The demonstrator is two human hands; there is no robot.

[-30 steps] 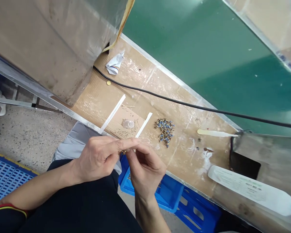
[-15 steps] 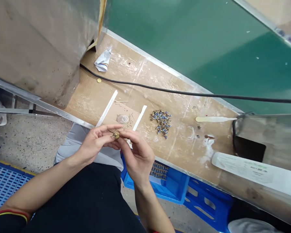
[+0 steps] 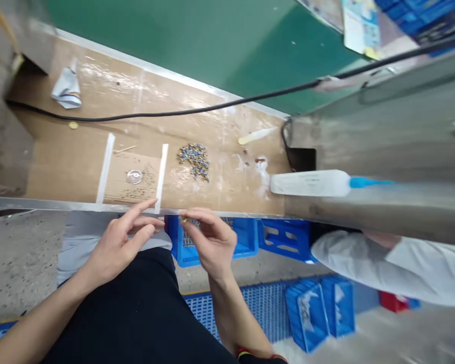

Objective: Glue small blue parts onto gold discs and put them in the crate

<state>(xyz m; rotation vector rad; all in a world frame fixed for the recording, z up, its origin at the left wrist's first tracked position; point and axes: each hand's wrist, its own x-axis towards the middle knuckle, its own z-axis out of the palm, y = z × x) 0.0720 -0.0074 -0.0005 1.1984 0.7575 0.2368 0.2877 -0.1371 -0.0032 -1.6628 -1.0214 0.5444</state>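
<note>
My right hand [image 3: 207, 242] pinches a small brass part [image 3: 183, 219] between thumb and forefinger, just below the bench edge. A little to its left, my left hand [image 3: 119, 240] has its fingers stretched out and holds nothing. On the brown bench above lie a pile of small brass and blue parts [image 3: 195, 156], two white strips [image 3: 105, 167] and a small clear disc [image 3: 134, 176] on a cardboard patch.
A black cable [image 3: 136, 115] crosses the bench. A white bottle with a blue tip [image 3: 311, 183] lies by a metal housing [image 3: 382, 151]. A blue bin [image 3: 246, 237] hangs under the bench edge. A co-worker's white sleeve [image 3: 387, 268] is at right. Blue crates [image 3: 318, 311] stand on the floor.
The hands have come apart: the left let go and opened, while the right kept the small part. The view swung right, bringing the white bottle, blue crates and a co-worker's sleeve into sight.
</note>
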